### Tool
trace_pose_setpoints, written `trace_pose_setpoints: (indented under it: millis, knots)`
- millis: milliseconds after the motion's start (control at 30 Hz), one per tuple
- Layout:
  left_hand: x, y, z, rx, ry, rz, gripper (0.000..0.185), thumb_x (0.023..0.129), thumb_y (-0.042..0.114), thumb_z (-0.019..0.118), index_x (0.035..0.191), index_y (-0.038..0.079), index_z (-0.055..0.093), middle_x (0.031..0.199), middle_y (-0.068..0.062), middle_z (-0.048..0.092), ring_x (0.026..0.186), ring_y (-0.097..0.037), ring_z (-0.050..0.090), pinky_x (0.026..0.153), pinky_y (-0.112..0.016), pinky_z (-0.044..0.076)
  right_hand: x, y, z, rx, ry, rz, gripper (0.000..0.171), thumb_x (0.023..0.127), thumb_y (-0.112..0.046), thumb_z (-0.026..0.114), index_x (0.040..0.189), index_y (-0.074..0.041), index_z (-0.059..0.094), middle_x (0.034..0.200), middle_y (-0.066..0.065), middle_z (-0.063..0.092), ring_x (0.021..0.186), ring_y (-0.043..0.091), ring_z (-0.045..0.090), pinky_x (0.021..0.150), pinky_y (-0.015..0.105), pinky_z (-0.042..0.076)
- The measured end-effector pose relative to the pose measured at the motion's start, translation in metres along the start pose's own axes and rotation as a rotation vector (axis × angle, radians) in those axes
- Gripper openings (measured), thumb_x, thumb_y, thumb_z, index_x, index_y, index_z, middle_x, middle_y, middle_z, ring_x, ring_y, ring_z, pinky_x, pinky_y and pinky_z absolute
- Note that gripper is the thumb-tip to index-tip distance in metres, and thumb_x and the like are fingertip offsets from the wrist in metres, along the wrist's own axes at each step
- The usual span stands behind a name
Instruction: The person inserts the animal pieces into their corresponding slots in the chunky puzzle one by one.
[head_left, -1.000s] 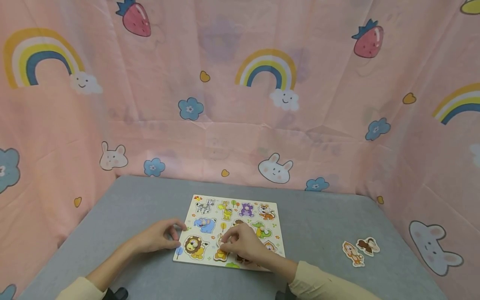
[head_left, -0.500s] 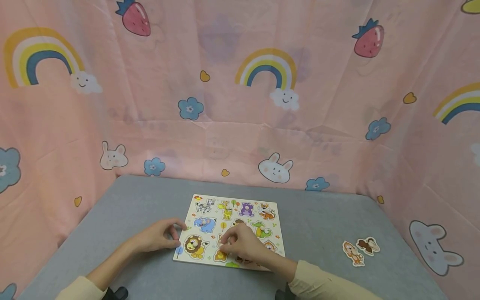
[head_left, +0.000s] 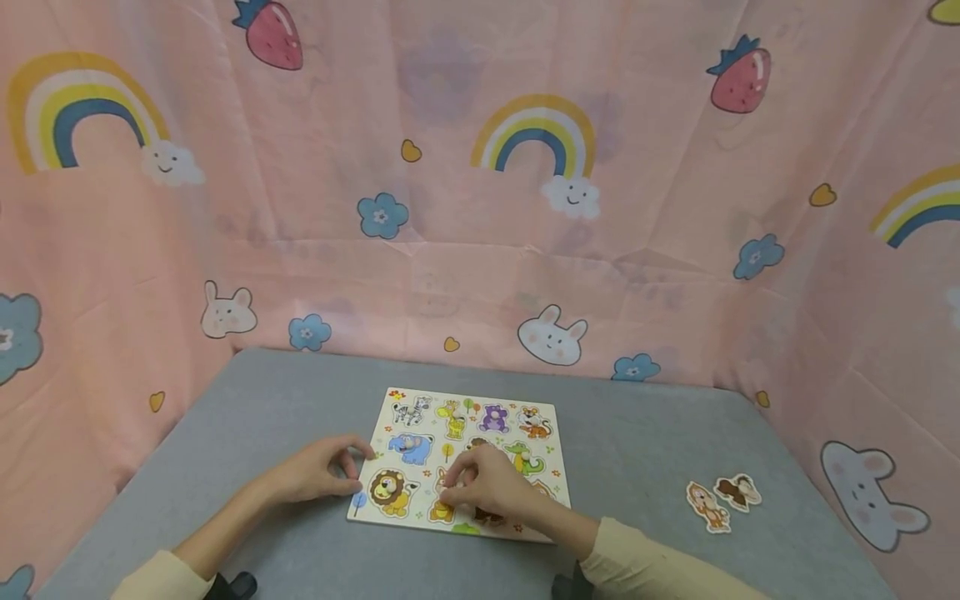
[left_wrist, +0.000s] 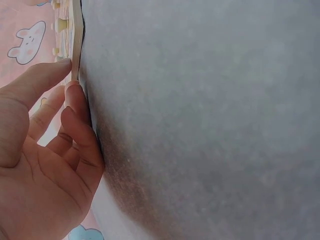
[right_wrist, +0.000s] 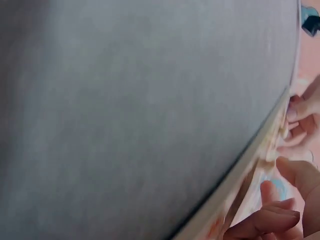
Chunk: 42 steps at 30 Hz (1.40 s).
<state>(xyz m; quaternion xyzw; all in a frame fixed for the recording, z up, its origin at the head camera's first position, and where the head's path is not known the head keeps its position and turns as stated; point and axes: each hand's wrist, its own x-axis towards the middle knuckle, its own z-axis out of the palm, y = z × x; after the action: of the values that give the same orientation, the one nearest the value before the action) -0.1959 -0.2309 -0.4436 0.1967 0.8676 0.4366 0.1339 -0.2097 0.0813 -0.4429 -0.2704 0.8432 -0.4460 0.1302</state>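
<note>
A wooden animal puzzle board point(head_left: 547, 417) lies flat on the grey table. My left hand point(head_left: 351, 471) holds its left edge, beside the lion piece point(head_left: 390, 492). In the left wrist view the left hand point(left_wrist: 71, 75) pinches the thin board edge point(left_wrist: 76, 35) between thumb and forefinger. My right hand point(head_left: 454, 488) rests on the board's near row, its curled fingers pinching a yellow-orange animal piece point(head_left: 441, 510). In the right wrist view the right hand's fingers point(right_wrist: 270, 222) curl by the blurred board edge point(right_wrist: 245, 167). The piece's seat in the board is hidden.
Two loose brown animal pieces point(head_left: 705, 506) point(head_left: 738, 492) lie on the table point(head_left: 645, 442) to the right of the board. A pink printed cloth point(head_left: 480, 250) walls in the back and both sides. Bare grey table surrounds the board.
The right hand has shifted slightly toward me over the yellow-orange piece. The left hand and the board have stayed in place.
</note>
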Motion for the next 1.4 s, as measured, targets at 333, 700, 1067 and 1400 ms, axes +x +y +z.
trace_pose_setpoints:
  millis: [333, 700, 1067, 1400]
  knots:
    - [0.001, -0.001, -0.001, -0.001, -0.006, 0.007, 0.036, 0.087, 0.008, 0.079, 0.119, 0.005, 0.063, 0.084, -0.002, 0.06, 0.06, -0.012, 0.048, 0.055, -0.025, 0.04, -0.013, 0.016, -0.038, 0.181, 0.024, -0.067, 0.023, 0.092, -0.018, 0.077, 0.107, -0.001, 0.074, 0.066, -0.001, 0.047, 0.057, 0.009, 0.038, 0.054, 0.024, 0.036]
    - [-0.001, -0.004, -0.001, -0.001, -0.012, 0.011, 0.036, 0.087, 0.008, 0.079, 0.119, 0.006, 0.062, 0.085, -0.002, 0.06, 0.058, -0.011, 0.047, 0.054, -0.024, 0.039, -0.045, 0.047, -0.068, 0.242, 0.117, -0.172, 0.03, 0.095, -0.007, 0.072, 0.118, 0.009, 0.063, 0.069, 0.002, 0.041, 0.057, 0.007, 0.033, 0.053, 0.025, 0.034]
    - [-0.002, -0.004, -0.001, 0.004, -0.008, 0.011, 0.036, 0.087, 0.008, 0.079, 0.119, 0.006, 0.062, 0.085, -0.002, 0.06, 0.058, -0.011, 0.047, 0.053, -0.024, 0.039, -0.087, 0.069, -0.105, 0.202, 0.281, -0.058, 0.034, 0.093, -0.007, 0.074, 0.121, 0.008, 0.063, 0.074, 0.0, 0.045, 0.063, 0.006, 0.039, 0.054, 0.025, 0.036]
    - [0.0, -0.003, -0.001, 0.017, -0.009, 0.02, 0.037, 0.088, 0.01, 0.079, 0.12, 0.006, 0.063, 0.085, -0.001, 0.06, 0.058, -0.011, 0.047, 0.054, -0.025, 0.038, -0.134, 0.092, -0.145, 0.131, 0.518, 0.056, 0.032, 0.096, -0.014, 0.073, 0.123, 0.001, 0.065, 0.073, -0.001, 0.045, 0.058, 0.011, 0.039, 0.05, 0.032, 0.038]
